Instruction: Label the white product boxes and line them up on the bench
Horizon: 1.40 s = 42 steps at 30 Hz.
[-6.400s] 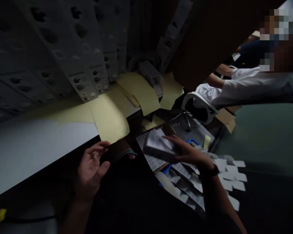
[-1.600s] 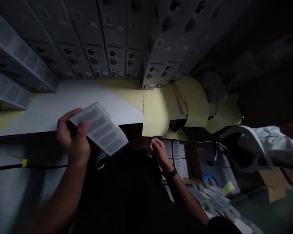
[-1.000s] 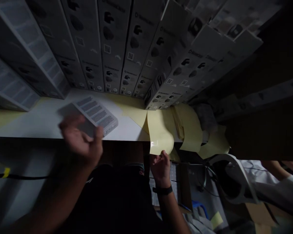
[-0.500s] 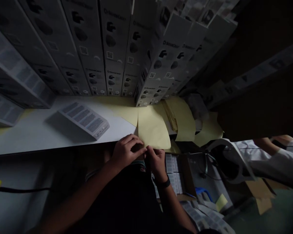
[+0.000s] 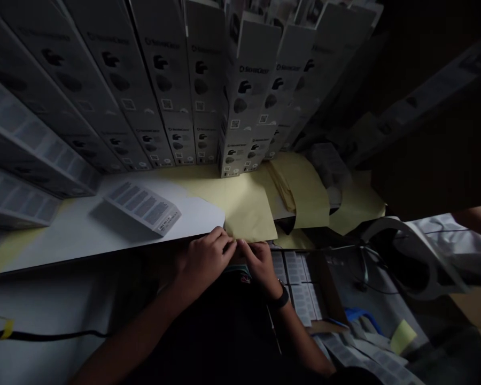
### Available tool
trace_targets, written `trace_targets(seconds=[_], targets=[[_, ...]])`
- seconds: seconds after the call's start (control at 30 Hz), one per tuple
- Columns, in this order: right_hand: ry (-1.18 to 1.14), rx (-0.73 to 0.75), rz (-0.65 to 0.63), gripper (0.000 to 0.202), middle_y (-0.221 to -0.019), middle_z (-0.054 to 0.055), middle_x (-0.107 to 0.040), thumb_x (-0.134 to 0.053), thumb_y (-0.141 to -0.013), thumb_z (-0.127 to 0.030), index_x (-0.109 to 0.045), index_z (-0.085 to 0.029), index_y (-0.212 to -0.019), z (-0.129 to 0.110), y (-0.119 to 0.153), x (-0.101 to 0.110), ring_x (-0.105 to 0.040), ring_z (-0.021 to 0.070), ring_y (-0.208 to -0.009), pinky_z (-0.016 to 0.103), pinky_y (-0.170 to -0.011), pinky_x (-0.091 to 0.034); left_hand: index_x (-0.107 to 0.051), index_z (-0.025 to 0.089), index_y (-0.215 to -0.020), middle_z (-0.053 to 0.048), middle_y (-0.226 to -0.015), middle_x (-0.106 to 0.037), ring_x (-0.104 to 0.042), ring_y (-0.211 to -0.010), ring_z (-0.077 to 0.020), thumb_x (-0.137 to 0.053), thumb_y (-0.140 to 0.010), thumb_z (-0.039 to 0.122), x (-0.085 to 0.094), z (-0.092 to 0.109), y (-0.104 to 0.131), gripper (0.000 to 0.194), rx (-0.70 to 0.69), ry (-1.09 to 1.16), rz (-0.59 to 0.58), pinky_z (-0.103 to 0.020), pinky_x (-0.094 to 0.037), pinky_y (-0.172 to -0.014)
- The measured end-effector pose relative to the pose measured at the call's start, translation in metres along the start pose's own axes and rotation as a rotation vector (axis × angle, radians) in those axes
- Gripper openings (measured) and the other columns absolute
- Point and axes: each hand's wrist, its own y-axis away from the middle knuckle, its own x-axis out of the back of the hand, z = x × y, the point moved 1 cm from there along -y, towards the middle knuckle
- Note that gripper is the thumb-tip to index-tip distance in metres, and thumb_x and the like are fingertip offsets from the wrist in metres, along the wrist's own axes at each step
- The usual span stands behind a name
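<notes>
At the front edge of the white table, my left hand [image 5: 206,259] is closed, its thumb and curled fingers pinched together at the near edge of a yellow paper sheet [image 5: 250,214]. My right hand [image 5: 262,264], with a dark watch [image 5: 279,297] on the wrist, meets it there, thumb and forefinger on the same edge. Shadow and the fingers hide the exact grip. To the left of my hands, a printed white box [image 5: 142,206] lies on the white tabletop [image 5: 80,235].
Tall printed cartons [image 5: 160,91] stand in a row along the back. More yellow paper [image 5: 310,195] hangs over the edge at right. Below, an open carton [image 5: 332,289] holds small printed boxes [image 5: 302,299]. A person's arm [image 5: 475,222] shows at far right, near a white curved frame [image 5: 431,283].
The view has turned slightly. The yellow sheet's raised left side now lies lower, its front edge flatter along the table. My hands remain together at that edge.
</notes>
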Motion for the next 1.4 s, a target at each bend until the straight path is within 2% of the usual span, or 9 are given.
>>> trace_targets(seconds=[0.2,0.37,0.77,0.83,0.97,1.03,1.13,1.23,1.4], targets=[[0.098,-0.009,0.029,0.047,-0.05,0.002,-0.056,-0.058,-0.093,-0.04,-0.064,-0.011,-0.056,0.007,0.007,-0.004,-0.046,0.0099,-0.049,0.023,-0.051,-0.031,-0.066,0.019,-0.078,0.0,-0.079,-0.066,-0.062,-0.06,-0.0129,-0.059,-0.092,0.026,-0.005,0.008,0.005,0.017,-0.054,-0.177,-0.091,-0.027,-0.031,-0.048],[0.064,-0.018,0.086,0.045,-0.053,0.002,-0.059,-0.058,-0.092,-0.04,-0.068,-0.01,-0.061,0.01,0.01,-0.007,-0.049,0.01,-0.051,0.022,-0.052,-0.034,-0.067,0.021,-0.08,0.001,-0.084,-0.067,-0.064,-0.065,-0.0114,-0.056,-0.093,0.025,-0.007,0.009,0.006,0.018,0.017,-0.173,-0.153,-0.027,-0.034,-0.05],[0.016,-0.056,0.099,0.044,-0.058,0.005,-0.064,-0.059,-0.089,-0.044,-0.069,-0.011,-0.062,0.01,0.008,-0.004,-0.053,0.0121,-0.053,0.023,-0.053,-0.037,-0.066,0.019,-0.075,0.002,-0.079,-0.067,-0.063,-0.073,-0.0094,-0.06,-0.089,0.02,-0.014,-0.008,0.009,0.015,0.165,0.203,-0.021,-0.021,-0.045,-0.067],[0.008,-0.116,-0.037,0.047,-0.058,0.005,-0.063,-0.058,-0.091,-0.047,-0.067,-0.012,-0.061,0.011,0.012,0.008,-0.054,0.0123,-0.055,0.023,-0.055,-0.038,-0.065,0.019,-0.075,0.002,-0.078,-0.066,-0.063,-0.074,-0.0091,-0.06,-0.09,0.02,-0.009,-0.014,0.01,0.016,0.206,0.328,0.024,-0.021,-0.046,-0.069],[-0.053,-0.244,-0.542,0.05,-0.054,0.002,-0.058,-0.055,-0.094,-0.05,-0.065,-0.013,-0.063,0.007,0.028,0.025,-0.05,0.0097,-0.052,0.021,-0.052,-0.036,-0.066,0.019,-0.077,0.002,-0.078,-0.066,-0.063,-0.074,-0.0074,-0.058,-0.092,0.019,0.011,-0.021,0.02,0.017,0.218,0.566,0.152,-0.018,-0.048,-0.071],[-0.102,-0.168,-0.58,0.036,-0.065,0.003,-0.064,-0.06,-0.093,-0.045,-0.07,-0.014,-0.08,0.0,0.032,0.018,-0.056,0.0108,-0.06,0.021,-0.059,-0.042,-0.066,0.019,-0.078,0.001,-0.079,-0.066,-0.063,-0.075,-0.0069,-0.057,-0.092,0.018,0.019,-0.021,0.028,0.017,0.197,0.618,0.188,-0.017,-0.049,-0.07],[-0.158,0.027,-0.344,0.03,-0.087,0.004,-0.07,-0.069,-0.087,-0.035,-0.068,-0.02,-0.113,-0.017,0.028,-0.01,-0.064,0.0144,-0.079,0.024,-0.073,-0.05,-0.067,0.019,-0.082,0.001,-0.082,-0.066,-0.064,-0.078,-0.007,-0.057,-0.092,0.015,0.028,-0.017,0.041,0.015,0.157,0.629,0.218,-0.016,-0.05,-0.071],[-0.157,0.171,-0.207,0.013,-0.083,0.002,-0.07,-0.067,-0.089,-0.027,-0.071,-0.021,-0.099,-0.033,0.017,-0.04,-0.065,0.0131,-0.075,0.022,-0.069,-0.05,-0.067,0.019,-0.087,0.0,-0.084,-0.066,-0.064,-0.079,-0.0073,-0.058,-0.091,0.013,0.036,-0.018,0.051,0.012,0.116,0.578,0.286,-0.016,-0.051,-0.071],[-0.108,0.367,-0.297,0.008,-0.075,0.001,-0.068,-0.066,-0.089,-0.016,-0.07,-0.02,-0.084,-0.056,-0.005,-0.06,-0.063,0.0107,-0.069,0.021,-0.065,-0.048,-0.069,0.021,-0.092,0.0,-0.088,-0.067,-0.064,-0.082,-0.0075,-0.058,-0.091,0.012,0.053,-0.034,0.065,0.013,0.112,0.545,0.342,-0.016,-0.051,-0.074]])
